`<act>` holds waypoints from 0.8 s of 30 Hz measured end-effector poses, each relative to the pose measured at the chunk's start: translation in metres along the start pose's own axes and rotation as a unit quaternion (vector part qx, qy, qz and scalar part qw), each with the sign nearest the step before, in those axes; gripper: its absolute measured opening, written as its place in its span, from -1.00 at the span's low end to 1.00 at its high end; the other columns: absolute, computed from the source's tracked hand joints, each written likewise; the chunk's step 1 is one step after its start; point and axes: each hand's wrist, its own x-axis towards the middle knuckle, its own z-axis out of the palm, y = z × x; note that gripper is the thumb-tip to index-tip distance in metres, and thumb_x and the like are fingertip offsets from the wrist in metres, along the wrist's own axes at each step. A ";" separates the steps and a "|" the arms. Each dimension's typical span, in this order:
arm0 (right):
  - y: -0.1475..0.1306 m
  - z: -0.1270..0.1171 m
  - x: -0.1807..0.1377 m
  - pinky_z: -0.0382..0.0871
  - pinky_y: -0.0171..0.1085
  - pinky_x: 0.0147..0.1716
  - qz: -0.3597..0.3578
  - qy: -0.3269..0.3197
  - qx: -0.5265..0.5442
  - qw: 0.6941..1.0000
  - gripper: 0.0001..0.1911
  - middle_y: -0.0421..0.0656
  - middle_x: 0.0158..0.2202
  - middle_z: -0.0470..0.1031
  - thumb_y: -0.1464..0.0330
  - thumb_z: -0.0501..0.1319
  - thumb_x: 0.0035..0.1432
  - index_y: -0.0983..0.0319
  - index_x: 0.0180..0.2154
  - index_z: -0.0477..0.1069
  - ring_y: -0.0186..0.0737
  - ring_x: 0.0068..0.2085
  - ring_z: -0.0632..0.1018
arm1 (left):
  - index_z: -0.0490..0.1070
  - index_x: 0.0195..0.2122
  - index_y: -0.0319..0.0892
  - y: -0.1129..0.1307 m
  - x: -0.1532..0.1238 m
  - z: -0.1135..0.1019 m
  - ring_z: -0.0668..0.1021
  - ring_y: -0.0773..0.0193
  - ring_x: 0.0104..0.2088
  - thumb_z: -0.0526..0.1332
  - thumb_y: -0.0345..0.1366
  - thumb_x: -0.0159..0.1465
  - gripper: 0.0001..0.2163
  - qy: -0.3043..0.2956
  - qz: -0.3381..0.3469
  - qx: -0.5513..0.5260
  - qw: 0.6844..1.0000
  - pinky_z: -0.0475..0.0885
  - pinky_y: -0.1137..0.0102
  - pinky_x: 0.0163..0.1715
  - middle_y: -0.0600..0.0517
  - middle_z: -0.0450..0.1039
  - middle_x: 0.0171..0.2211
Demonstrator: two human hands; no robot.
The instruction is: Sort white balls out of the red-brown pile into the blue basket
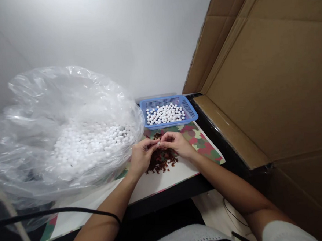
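At centre of surface (154, 183): left hand (141, 156) and right hand (177, 143) brought together, fingertips touching, both sets of fingers pinched closed on one small white bead (159, 143) held between them, just above pile of dark red-brown pieces (161, 161). Whether a red-brown piece is also pinched: cannot tell, too small. Bead: judged very light, round, smooth, likely slippery and prone to rolling off if released; best gripped by thumb and forefinger tips across widest part, with gentle pressure only. If of foam, as the look suggests, easily dented by hard squeeze. Red-brown pieces: small, irregular, apparently thin and brittle; best lifted singly by an edge. Behind hands, near far edge of surface: blue basket (190, 109), holding a shallow layer of like white beads. To left, resting partly on surface: large clear plastic bag (38, 107), open-topped, filled with many more white beads, soft-walled and liable to slump. Under hands: camouflage-patterned mat (203, 143). At right: open cardboard box flap (271, 83). Across left forearm: black cable (59, 211).
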 end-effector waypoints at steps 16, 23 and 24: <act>-0.033 -0.031 0.032 0.39 -0.25 -0.28 -0.123 0.195 -0.115 0.966 -0.67 -0.20 -0.39 0.45 0.20 0.32 0.04 0.20 -0.16 0.46 -0.26 -0.35 0.47 | 0.26 -0.51 -0.17 -0.002 0.006 0.001 0.02 0.47 -0.70 0.07 0.12 0.24 -0.57 -0.059 -0.191 -0.226 0.953 -0.17 0.47 -0.70 0.20 -0.05 -0.68; -0.020 -0.015 0.021 0.48 -0.15 -0.18 -0.094 0.122 -0.058 0.986 -0.80 -0.11 -0.27 0.56 0.25 0.31 0.06 0.21 -0.27 0.47 -0.17 -0.26 0.59 | 0.30 -0.33 -0.18 -0.004 0.005 -0.003 0.29 0.46 -0.52 0.26 -0.38 0.09 -0.85 -0.060 -0.217 -0.332 0.916 0.10 0.56 -0.59 0.13 0.25 -0.50; -0.018 -0.010 0.017 0.50 -0.15 -0.19 -0.076 0.103 -0.047 0.991 -0.79 -0.12 -0.27 0.56 0.25 0.33 0.04 0.20 -0.28 0.46 -0.16 -0.25 0.60 | 0.30 -0.28 -0.18 -0.004 0.005 -0.003 0.31 0.45 -0.50 0.29 -0.35 0.09 -0.80 -0.055 -0.213 -0.326 0.919 0.11 0.56 -0.58 0.11 0.31 -0.48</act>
